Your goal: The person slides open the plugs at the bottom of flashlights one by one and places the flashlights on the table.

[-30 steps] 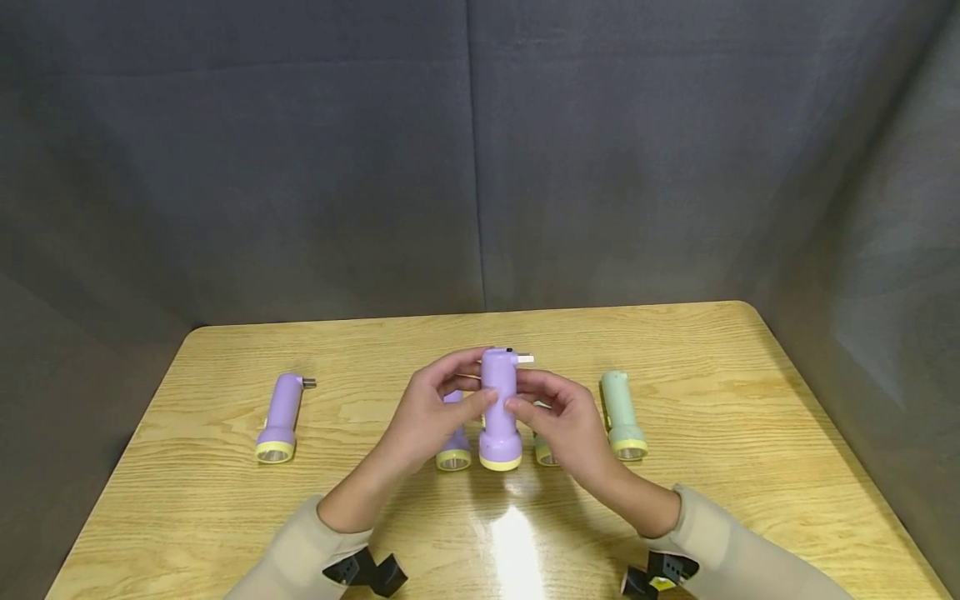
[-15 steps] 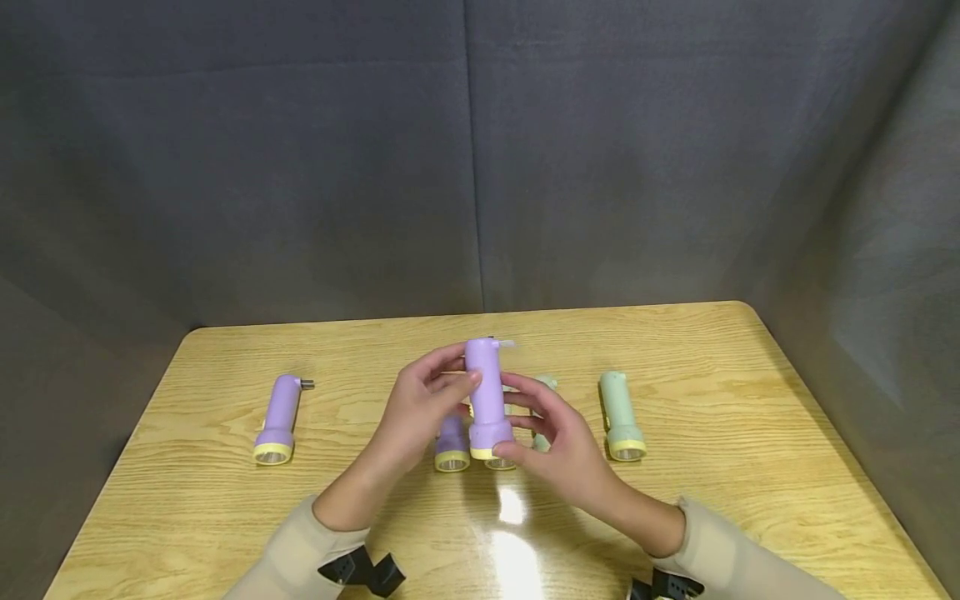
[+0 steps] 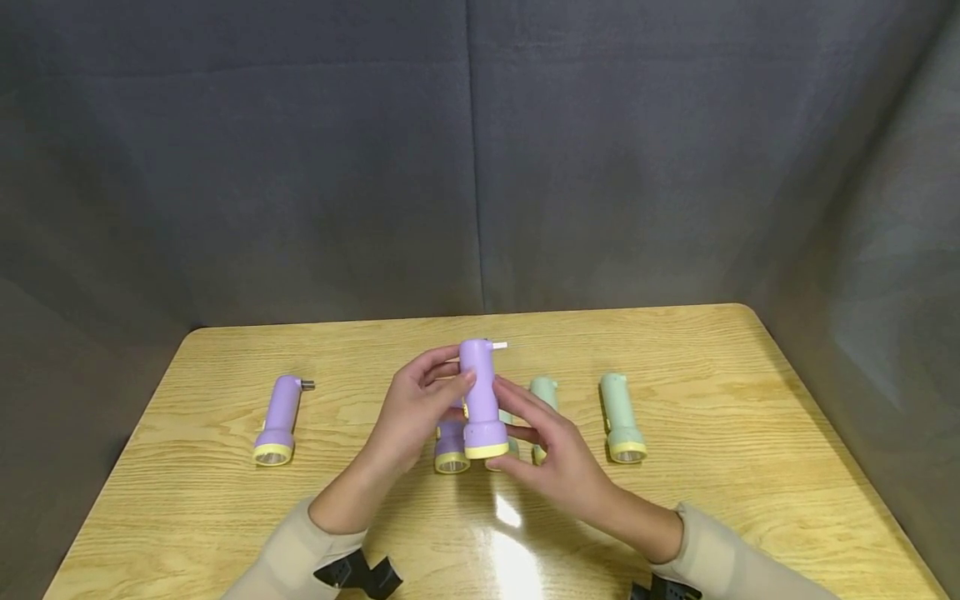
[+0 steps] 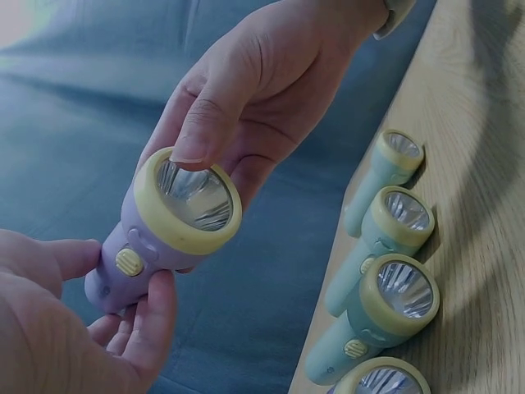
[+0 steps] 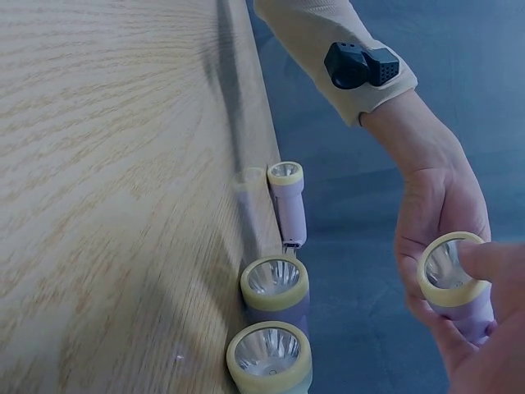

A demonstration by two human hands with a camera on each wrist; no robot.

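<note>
A purple flashlight (image 3: pixel 478 396) with a yellow lens rim is held above the middle of the wooden table, lens end toward me. Its metal plug prongs (image 3: pixel 500 345) stick out sideways at the far end. My left hand (image 3: pixel 411 408) grips the purple body, thumb on top, beside the yellow switch (image 4: pixel 129 262). At the lens end, my right hand (image 3: pixel 558 446) holds the head, its thumb lying over the rim and clear lens (image 4: pixel 195 197). Behind the held flashlight lie another purple flashlight (image 3: pixel 452 450) and a green flashlight (image 3: pixel 512 446), both partly hidden.
A purple flashlight (image 3: pixel 281 417) with prongs folded out lies at the left of the table (image 3: pixel 187 500). Green flashlights (image 3: pixel 619 417) lie on the right, one partly behind my right hand. Dark grey cloth (image 3: pixel 300 183) surrounds the table's back and sides.
The held flashlight has shifted left and slightly up, and turned so its switch shows. My right thumb has gone from the body to the lens end. My left hand moved slightly left.
</note>
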